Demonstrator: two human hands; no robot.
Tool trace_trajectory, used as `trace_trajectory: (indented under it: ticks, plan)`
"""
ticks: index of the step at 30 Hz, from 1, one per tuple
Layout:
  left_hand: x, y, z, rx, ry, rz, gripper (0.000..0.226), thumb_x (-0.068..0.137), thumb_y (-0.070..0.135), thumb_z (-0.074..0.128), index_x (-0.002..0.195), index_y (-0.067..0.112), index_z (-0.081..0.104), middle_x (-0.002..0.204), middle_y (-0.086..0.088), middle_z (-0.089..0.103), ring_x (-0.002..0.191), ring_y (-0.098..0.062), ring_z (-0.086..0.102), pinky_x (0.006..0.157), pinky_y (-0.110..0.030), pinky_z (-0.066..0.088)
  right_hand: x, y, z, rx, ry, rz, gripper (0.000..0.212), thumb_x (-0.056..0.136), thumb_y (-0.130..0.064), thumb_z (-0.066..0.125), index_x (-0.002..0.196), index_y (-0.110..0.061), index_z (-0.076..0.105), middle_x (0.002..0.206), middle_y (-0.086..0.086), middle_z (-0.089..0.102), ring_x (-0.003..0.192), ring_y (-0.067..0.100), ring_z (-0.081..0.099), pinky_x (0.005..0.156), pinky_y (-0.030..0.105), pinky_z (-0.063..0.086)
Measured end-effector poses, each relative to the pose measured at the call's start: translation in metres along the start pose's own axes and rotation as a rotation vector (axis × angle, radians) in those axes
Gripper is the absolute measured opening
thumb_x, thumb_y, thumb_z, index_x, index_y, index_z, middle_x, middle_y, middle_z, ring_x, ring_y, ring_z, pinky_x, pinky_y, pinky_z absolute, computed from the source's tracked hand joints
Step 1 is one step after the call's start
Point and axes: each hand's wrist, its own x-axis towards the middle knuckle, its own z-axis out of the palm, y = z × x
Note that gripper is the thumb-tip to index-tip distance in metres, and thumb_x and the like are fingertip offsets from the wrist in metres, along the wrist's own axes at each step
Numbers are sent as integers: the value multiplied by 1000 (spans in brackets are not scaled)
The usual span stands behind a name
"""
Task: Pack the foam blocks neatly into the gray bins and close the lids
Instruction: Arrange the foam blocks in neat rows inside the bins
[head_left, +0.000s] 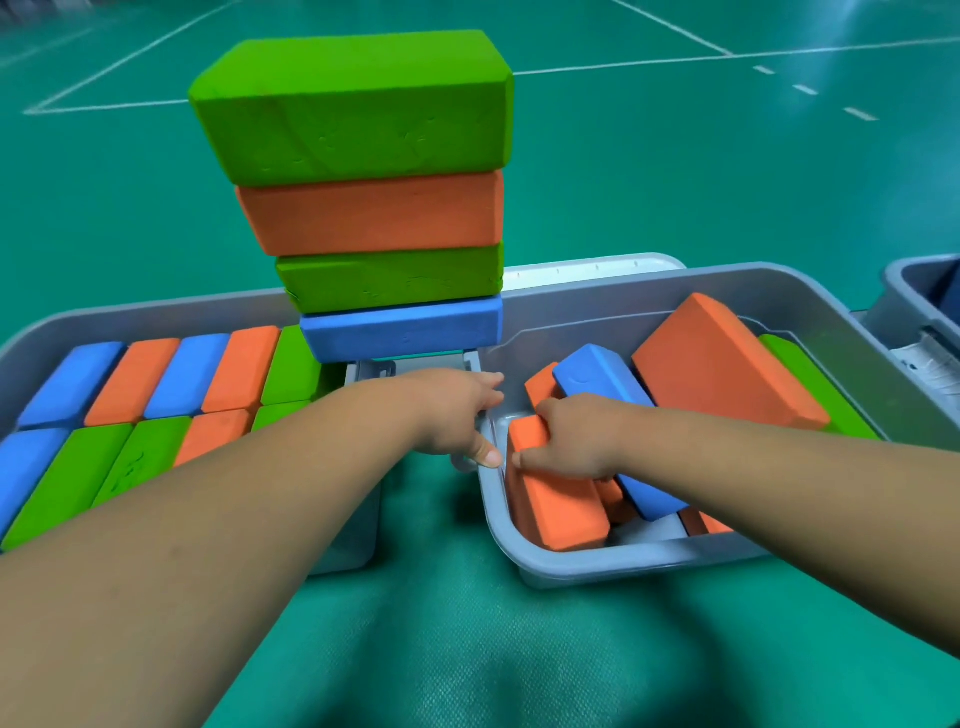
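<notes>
A: Two hands, both at the near-left corner of the right bin (623, 564). Which one has the work?

B: The right hand (582, 436). Its fingers curl over the orange block (558, 512), thumb on the near end. That block stands on edge against the bin's left wall, its long axis running away from the person. The left hand (457, 415) is just beside it at the rim, thumb touching the wall. Whether it grips, I cannot tell.

A: So the block is already under the right hand. Squaring it looks like a short push along that wall.

B: I'd judge so. Count the rest?

A: Loose in that bin are one blue block (618, 410) leaning across, one green block (815, 384) and three orange plainly, plus orange scraps underneath I can't separate. The left bin (52, 327) shows ten packed tops: three blue, three orange, four green. Beyond stands a stack (384, 218) of four: blue, green, orange, green. Both bins are open.
</notes>
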Motion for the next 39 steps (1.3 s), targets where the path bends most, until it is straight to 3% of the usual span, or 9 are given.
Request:
trace_trajectory:
  ticks: [3, 6, 10, 12, 19, 23, 25, 31, 39]
  plan:
    - [0, 0, -1, 5, 3, 3, 93, 91, 58, 71, 165, 23, 26, 173, 17, 1, 157, -13, 20, 122, -32, 23, 16, 11, -2, 61, 170, -22, 63, 102, -69, 35, 126, -18, 62, 122, 10, 69, 108, 32, 64, 91, 40, 51]
    - [-1, 0, 0, -16, 1, 1, 92, 92, 56, 71, 165, 24, 25, 173, 18, 0, 157, -13, 20, 123, -32, 23, 29, 30, -4, -35, 323, -130, 42, 108, -50, 30, 127, -31, 62, 128, 3, 69, 121, 30, 62, 99, 45, 50]
    - [-3, 0, 1, -39, -2, -4, 91, 93, 56, 70, 165, 25, 24, 172, 19, 0, 157, -12, 19, 125, -34, 22, 32, 60, -3, -336, 119, -218, 45, 109, -44, 31, 152, -40, 42, 167, -22, 25, 138, 24, 50, 101, 42, 47]
    - [-4, 1, 0, -43, -4, -6, 91, 93, 55, 70, 165, 25, 24, 172, 19, 0, 157, -12, 20, 125, -34, 23, 36, 70, 3, -443, 114, -171, 46, 108, -47, 33, 152, -39, 42, 170, -24, 8, 129, 32, 53, 85, 40, 47]
    - [-7, 3, -4, -42, -13, -9, 90, 94, 53, 70, 165, 25, 23, 172, 19, 1, 157, -12, 20, 123, -32, 22, 41, 64, -4, -652, 413, -93, 39, 94, -33, 47, 127, -29, 66, 140, -1, 44, 114, 32, 47, 78, 40, 30]
    - [-7, 4, -4, -38, -12, -12, 91, 93, 54, 70, 165, 24, 23, 173, 18, 3, 156, -12, 21, 123, -32, 23, 55, 64, -7, -764, 351, -93, 51, 98, -46, 44, 143, -26, 56, 155, 0, 38, 140, 38, 34, 104, 51, 34]
    - [-6, 3, -3, -42, -9, -10, 91, 93, 54, 71, 165, 25, 24, 173, 18, 3, 156, -12, 23, 123, -32, 25, 61, 66, -10, -696, 274, -47, 58, 98, -48, 48, 152, -25, 44, 162, 0, 33, 150, 41, 26, 115, 59, 26]
    - [-8, 2, -3, -75, -14, -13, 90, 92, 54, 72, 165, 26, 26, 172, 20, 5, 155, -10, 23, 124, -32, 25, 57, 67, -18, -319, 384, -16, 47, 85, -36, 59, 128, -26, 44, 127, 5, 39, 118, 36, 44, 82, 48, 44]
    - [1, 4, -9, 13, -52, -41, 86, 89, 55, 76, 159, 23, 38, 170, 11, 25, 150, -17, 37, 120, -38, 34, 23, 78, -52, -137, 555, 29, 41, 76, -37, 59, 113, -20, 56, 116, 5, 47, 114, 33, 43, 85, 47, 47]
